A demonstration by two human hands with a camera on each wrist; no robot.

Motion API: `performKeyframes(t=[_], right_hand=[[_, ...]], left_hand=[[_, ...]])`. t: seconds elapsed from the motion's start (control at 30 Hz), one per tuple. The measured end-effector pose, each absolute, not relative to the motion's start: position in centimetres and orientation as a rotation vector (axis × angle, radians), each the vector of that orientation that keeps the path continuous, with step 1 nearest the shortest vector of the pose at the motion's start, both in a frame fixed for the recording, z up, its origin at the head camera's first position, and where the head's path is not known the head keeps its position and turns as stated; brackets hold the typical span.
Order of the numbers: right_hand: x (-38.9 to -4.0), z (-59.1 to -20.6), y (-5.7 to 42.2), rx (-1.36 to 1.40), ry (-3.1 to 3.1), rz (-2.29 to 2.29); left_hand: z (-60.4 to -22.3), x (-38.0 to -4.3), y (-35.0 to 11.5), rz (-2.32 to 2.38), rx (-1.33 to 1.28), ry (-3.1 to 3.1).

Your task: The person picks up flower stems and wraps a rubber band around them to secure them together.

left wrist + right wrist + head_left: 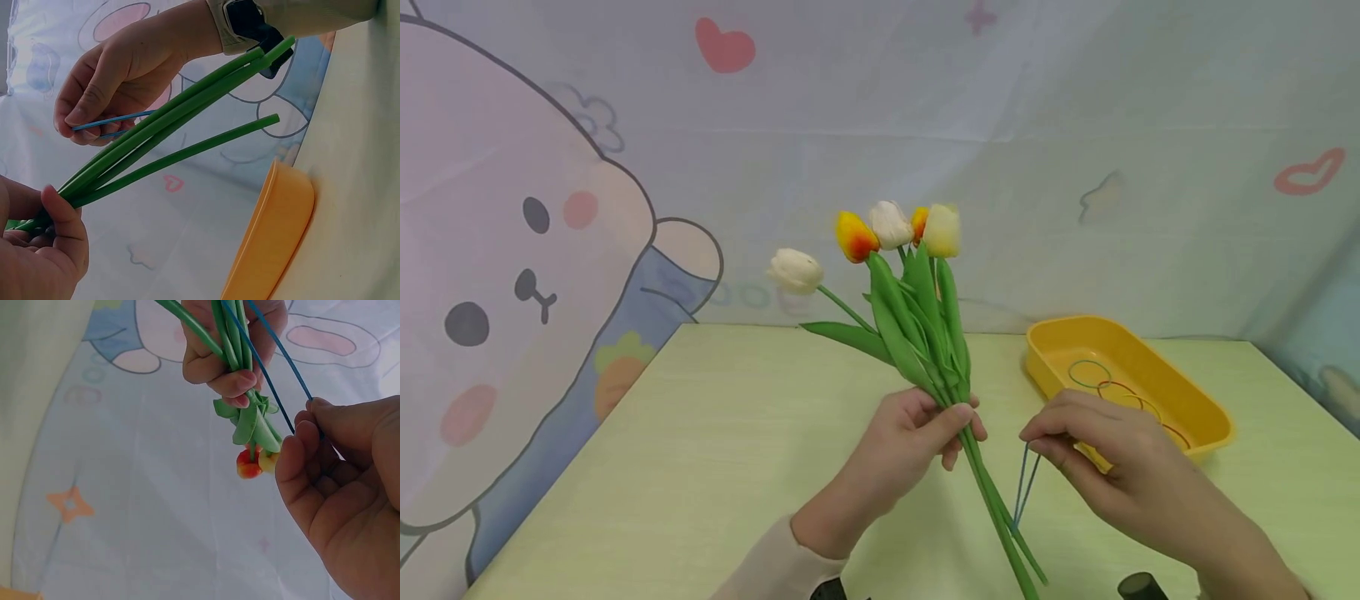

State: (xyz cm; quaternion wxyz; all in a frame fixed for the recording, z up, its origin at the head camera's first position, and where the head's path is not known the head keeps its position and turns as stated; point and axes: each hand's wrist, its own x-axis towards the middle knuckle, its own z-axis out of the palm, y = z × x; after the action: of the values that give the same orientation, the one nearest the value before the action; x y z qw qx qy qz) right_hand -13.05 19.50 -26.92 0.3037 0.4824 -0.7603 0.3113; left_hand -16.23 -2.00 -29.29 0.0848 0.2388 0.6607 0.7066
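White and orange-yellow tulips (891, 227), green stems (178, 112), blue band (281, 350), yellow tray (1197, 410)

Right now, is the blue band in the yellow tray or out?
Out. The right hand pinches the blue band by the green stems, outside the yellow tray, which holds other bands.

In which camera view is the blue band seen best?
The head view: the blue band hangs from the right hand with its lower end in frame. The right wrist view shows two strands nearer, but the picture's top edge cuts them off; in the left wrist view, green stems hide part of it.
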Motion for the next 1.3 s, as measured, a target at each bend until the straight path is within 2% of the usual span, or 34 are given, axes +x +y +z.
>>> performKeyframes(t=[0.73, 1.3], right_hand=[[-13.2, -27.1, 19.5, 1.282, -2.042, 0.834], [-14.0, -27.2, 20.5, 1.1, -2.028, 0.936]], left_hand=[[-30.0, -14.6, -0.8, 1.915, 0.822, 1.809], [-30.5, -14.5, -0.6, 1.71, 0.921, 1.783]])
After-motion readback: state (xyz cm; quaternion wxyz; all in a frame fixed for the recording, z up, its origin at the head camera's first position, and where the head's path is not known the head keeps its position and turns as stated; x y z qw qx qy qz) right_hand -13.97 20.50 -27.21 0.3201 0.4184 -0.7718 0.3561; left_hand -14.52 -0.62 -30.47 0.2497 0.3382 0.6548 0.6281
